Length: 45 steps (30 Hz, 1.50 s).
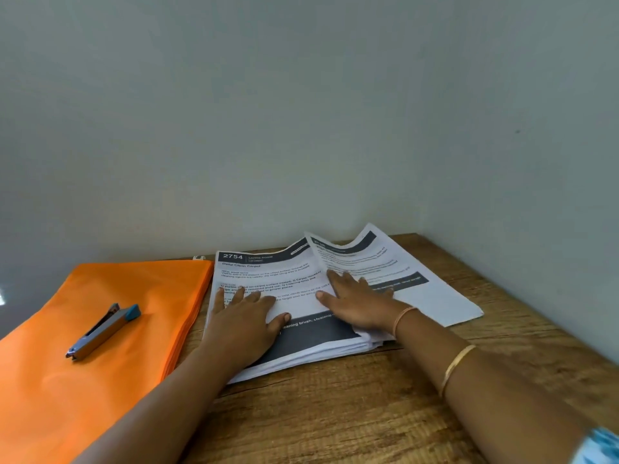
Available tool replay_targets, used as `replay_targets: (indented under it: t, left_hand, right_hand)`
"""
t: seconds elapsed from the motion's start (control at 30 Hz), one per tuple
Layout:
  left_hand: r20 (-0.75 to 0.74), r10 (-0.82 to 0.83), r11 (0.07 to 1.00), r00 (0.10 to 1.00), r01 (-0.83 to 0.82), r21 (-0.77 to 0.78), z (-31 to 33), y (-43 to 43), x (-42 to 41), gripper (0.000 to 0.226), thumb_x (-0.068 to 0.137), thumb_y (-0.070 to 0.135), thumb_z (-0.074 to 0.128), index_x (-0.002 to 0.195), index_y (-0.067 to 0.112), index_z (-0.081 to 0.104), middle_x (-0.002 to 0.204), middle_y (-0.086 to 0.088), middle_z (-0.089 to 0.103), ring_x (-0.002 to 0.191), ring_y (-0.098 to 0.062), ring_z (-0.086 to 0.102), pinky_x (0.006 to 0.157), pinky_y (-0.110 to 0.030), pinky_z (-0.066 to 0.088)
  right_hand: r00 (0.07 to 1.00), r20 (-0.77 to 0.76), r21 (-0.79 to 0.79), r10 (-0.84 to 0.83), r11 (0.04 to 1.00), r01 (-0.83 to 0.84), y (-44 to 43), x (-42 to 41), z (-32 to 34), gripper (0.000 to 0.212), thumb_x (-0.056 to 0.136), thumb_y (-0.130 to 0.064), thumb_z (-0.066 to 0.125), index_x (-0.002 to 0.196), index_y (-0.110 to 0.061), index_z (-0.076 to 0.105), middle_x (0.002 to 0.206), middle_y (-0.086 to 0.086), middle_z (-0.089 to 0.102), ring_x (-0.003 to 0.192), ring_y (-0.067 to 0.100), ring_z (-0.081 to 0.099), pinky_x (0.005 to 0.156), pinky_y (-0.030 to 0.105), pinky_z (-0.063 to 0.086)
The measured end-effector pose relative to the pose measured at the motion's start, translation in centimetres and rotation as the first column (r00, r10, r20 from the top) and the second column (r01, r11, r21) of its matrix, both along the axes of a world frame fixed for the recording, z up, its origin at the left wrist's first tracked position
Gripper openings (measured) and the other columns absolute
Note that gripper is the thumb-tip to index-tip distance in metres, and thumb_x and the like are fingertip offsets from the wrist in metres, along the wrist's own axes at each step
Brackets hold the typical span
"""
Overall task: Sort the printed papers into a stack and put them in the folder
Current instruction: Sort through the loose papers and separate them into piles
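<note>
A: What's on our wooden table (368,413)?
B: We see the orange folder (83,346) at left, the printed papers (294,272) just beside it, fanned
A: Our hands?
B: Our left hand (244,316) and right hand (355,303) lie flat on the papers, fingers straight, gripping nothing; a stapler (104,329) sits on the folder

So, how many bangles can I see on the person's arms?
2, both on the right arm: the wrist bangle and the forearm bangle higher up. None shows on the left arm; more could lie outside the picture.
</note>
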<state>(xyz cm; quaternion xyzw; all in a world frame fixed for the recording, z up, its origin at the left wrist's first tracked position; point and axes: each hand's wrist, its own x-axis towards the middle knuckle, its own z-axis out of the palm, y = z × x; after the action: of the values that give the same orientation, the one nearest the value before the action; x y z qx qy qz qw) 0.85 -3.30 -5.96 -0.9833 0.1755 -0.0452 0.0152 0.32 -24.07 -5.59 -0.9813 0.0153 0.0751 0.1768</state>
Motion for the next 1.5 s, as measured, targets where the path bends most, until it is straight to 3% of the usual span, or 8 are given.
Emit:
replay_targets:
  t: [0.13, 0.37, 0.57, 0.67, 0.8, 0.9, 1.17, 1.5]
  left_hand:
    - [-0.008, -0.002, 1.000, 1.000, 0.002, -0.016, 0.0, 0.1, 0.0, 0.061, 0.094, 0.061, 0.018, 0.147, 0.032, 0.024, 0.157, 0.003, 0.019, 0.146, -0.021, 0.007, 0.115, -0.048, -0.008]
    - [-0.010, 0.077, 0.997, 0.997, -0.077, -0.031, 0.3, 0.4, -0.1, 0.065, 0.091, 0.066, 0.020, 0.147, 0.033, 0.023, 0.158, 0.001, 0.016, 0.146, -0.030, 0.005, 0.113, -0.055, -0.006]
    - [-0.002, 0.214, 0.969, 0.977, -0.213, -0.126, 0.8, 1.3, 0.4, 0.066, 0.092, 0.061, 0.032, 0.148, 0.027, 0.020, 0.158, -0.007, 0.011, 0.144, -0.034, 0.013, 0.115, -0.054, 0.004]
    - [-0.004, 0.232, 0.949, 0.973, -0.227, -0.218, 1.0, 1.5, 0.3, 0.062, 0.094, 0.052, 0.039, 0.147, 0.023, 0.022, 0.156, -0.008, 0.017, 0.142, -0.030, 0.022, 0.114, -0.053, 0.013]
    - [0.020, 0.199, 0.914, 0.980, -0.178, -0.365, 1.4, 1.6, 0.1, 0.057, 0.094, 0.040, 0.049, 0.143, 0.019, 0.030, 0.146, -0.005, 0.035, 0.131, -0.024, 0.039, 0.106, -0.041, 0.036]
    - [0.055, 0.186, 0.890, 0.981, -0.144, -0.434, 1.7, 1.5, -0.3, 0.052, 0.094, 0.032, 0.052, 0.141, 0.017, 0.034, 0.141, -0.003, 0.041, 0.126, -0.020, 0.044, 0.096, -0.029, 0.042]
    - [0.100, 0.202, 0.854, 0.974, -0.125, -0.505, 2.2, 1.7, -0.6, 0.044, 0.093, 0.015, 0.053, 0.136, 0.016, 0.042, 0.138, -0.005, 0.046, 0.122, -0.020, 0.046, 0.094, -0.025, 0.038]
    - [-0.001, 0.304, 0.707, 0.953, -0.226, -0.670, 3.5, 4.2, 1.3, 0.059, 0.075, 0.019, 0.077, 0.124, 0.016, 0.046, 0.106, -0.006, 0.065, 0.089, -0.021, 0.056, 0.066, -0.028, 0.038]
  right_hand:
    - [0.997, -0.013, -0.010, -0.080, 0.997, 0.080, -2.4, 0.1, 0.3, 0.061, 0.097, -0.059, 0.011, 0.152, -0.033, 0.003, 0.160, -0.005, -0.005, 0.147, 0.026, -0.007, 0.109, 0.067, -0.009]
    - [0.982, -0.005, -0.083, -0.191, 0.978, 0.190, -5.3, 0.4, 0.2, 0.056, 0.101, -0.049, 0.023, 0.152, -0.031, 0.010, 0.161, -0.005, -0.003, 0.147, 0.026, -0.005, 0.111, 0.066, -0.005]
    - [0.931, 0.316, 0.124, -0.184, 0.981, 0.152, -2.7, 0.0, 1.5, 0.051, 0.102, -0.042, 0.028, 0.150, -0.025, 0.023, 0.160, -0.005, 0.012, 0.147, 0.019, 0.009, 0.117, 0.055, -0.002]
    - [0.913, 0.407, 0.063, -0.023, 0.998, -0.003, -0.9, -0.5, 1.8, 0.051, 0.101, -0.042, 0.032, 0.149, -0.026, 0.024, 0.159, -0.005, 0.013, 0.147, 0.018, 0.008, 0.116, 0.055, -0.005]
    - [0.956, 0.266, -0.137, 0.122, 0.987, -0.087, 0.5, -0.6, 0.9, 0.057, 0.100, -0.045, 0.034, 0.151, -0.026, 0.019, 0.161, 0.000, 0.004, 0.148, 0.016, -0.002, 0.113, 0.058, -0.011]
    - [0.975, 0.173, -0.207, 0.140, 0.973, -0.103, 0.8, -0.2, -0.2, 0.057, 0.099, -0.048, 0.032, 0.150, -0.025, 0.019, 0.161, 0.006, 0.001, 0.148, 0.019, -0.005, 0.110, 0.061, -0.012]
    - [0.988, 0.093, -0.269, 0.120, 0.959, -0.091, 0.8, 0.1, -0.5, 0.061, 0.100, -0.050, 0.022, 0.152, -0.021, 0.011, 0.160, 0.007, -0.009, 0.147, 0.021, -0.010, 0.111, 0.063, -0.011]
    - [0.989, 0.061, -0.311, 0.136, 0.944, -0.111, 0.8, -0.3, -0.1, 0.062, 0.100, -0.053, 0.019, 0.153, -0.022, 0.009, 0.160, 0.006, -0.011, 0.147, 0.019, -0.013, 0.110, 0.063, -0.013]
